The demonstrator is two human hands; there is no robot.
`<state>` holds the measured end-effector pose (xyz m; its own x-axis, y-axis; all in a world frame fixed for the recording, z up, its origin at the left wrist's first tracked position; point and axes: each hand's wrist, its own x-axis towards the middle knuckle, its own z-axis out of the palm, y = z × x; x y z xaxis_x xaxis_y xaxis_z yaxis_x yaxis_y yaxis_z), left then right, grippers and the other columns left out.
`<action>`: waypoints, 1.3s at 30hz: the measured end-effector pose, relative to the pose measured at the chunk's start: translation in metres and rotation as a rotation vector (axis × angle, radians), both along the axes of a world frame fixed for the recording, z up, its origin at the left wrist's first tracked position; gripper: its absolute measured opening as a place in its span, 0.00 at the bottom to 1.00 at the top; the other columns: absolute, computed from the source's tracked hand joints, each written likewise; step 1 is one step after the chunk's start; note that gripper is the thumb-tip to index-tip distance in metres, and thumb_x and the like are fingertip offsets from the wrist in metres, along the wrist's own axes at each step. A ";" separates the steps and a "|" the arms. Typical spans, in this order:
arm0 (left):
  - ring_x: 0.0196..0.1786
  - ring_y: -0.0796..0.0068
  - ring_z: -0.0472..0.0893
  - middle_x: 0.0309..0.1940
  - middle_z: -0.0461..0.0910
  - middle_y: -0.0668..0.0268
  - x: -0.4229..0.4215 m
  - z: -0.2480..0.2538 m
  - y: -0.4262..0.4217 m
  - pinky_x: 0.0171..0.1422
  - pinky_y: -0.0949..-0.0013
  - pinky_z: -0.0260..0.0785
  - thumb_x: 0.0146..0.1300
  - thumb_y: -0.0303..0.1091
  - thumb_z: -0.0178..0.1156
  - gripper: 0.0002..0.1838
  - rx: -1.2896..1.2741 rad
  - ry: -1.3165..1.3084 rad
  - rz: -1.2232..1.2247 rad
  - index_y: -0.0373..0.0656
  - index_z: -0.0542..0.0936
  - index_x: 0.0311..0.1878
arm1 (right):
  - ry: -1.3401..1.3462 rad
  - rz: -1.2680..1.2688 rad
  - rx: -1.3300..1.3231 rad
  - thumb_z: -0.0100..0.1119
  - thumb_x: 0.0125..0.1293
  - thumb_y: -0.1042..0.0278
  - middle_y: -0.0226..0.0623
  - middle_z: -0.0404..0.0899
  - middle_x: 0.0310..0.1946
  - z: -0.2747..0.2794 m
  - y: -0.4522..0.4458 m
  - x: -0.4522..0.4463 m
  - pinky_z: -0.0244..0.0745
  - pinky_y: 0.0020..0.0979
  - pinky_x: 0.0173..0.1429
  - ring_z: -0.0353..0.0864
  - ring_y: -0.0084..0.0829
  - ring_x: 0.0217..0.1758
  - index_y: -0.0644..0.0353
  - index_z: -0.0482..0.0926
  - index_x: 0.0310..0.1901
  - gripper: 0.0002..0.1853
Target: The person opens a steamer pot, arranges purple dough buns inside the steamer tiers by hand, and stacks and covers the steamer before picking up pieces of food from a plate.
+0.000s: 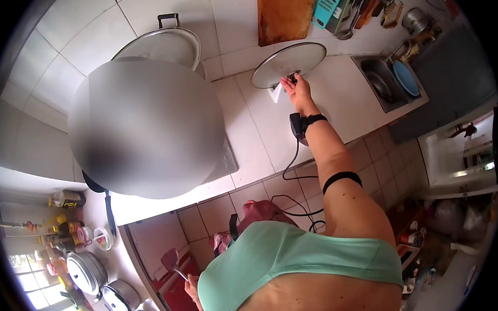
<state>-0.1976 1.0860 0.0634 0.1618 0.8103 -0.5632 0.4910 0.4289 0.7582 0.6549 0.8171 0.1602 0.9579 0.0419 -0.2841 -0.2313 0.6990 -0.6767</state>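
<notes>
My right hand (297, 92) is stretched out over the white counter, its fingers closed on the knob of a glass lid (289, 62) with a metal rim. The lid is tilted near the tiled wall. Something white and pointed, perhaps paper or cloth, shows beside those fingers (277, 94). Low at my left side, my left hand (194, 291) grips a spatula (171, 260) with a dark pinkish blade pointing up. Part of that hand is hidden by my body. A black strap and a small device with a cable (297, 124) sit at my right wrist.
A large grey blur hides the left of the counter (242, 128). Another lid (172, 45) leans behind it. A wooden board (280, 15) and utensils hang above; a sink (376, 83) with a blue basin (406, 79) is at right. Pots (87, 272) stand at lower left.
</notes>
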 end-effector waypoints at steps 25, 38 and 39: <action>0.50 0.71 0.79 0.48 0.79 0.65 0.134 0.132 0.053 0.53 0.69 0.72 0.76 0.40 0.53 0.08 -0.361 -0.847 0.018 0.49 0.76 0.51 | -0.204 2.034 -0.882 0.55 0.75 0.62 0.38 0.83 0.34 0.058 0.102 -0.292 0.82 0.29 0.38 0.85 0.30 0.34 0.65 0.80 0.46 0.13; 0.72 0.60 0.64 0.74 0.62 0.58 0.126 0.133 0.138 0.72 0.54 0.61 0.73 0.54 0.57 0.23 -0.435 -1.155 -0.202 0.52 0.69 0.62 | -0.328 2.058 -0.342 0.55 0.74 0.65 0.31 0.76 0.33 0.041 0.305 -0.567 0.78 0.27 0.32 0.77 0.23 0.26 0.62 0.70 0.53 0.13; 0.73 0.60 0.63 0.74 0.61 0.57 0.115 0.130 0.137 0.73 0.54 0.60 0.74 0.54 0.55 0.27 -0.334 -1.040 -0.294 0.49 0.67 0.67 | -0.231 2.012 -0.369 0.50 0.76 0.67 0.27 0.70 0.27 0.057 0.304 -0.583 0.72 0.25 0.25 0.68 0.20 0.18 0.59 0.68 0.49 0.07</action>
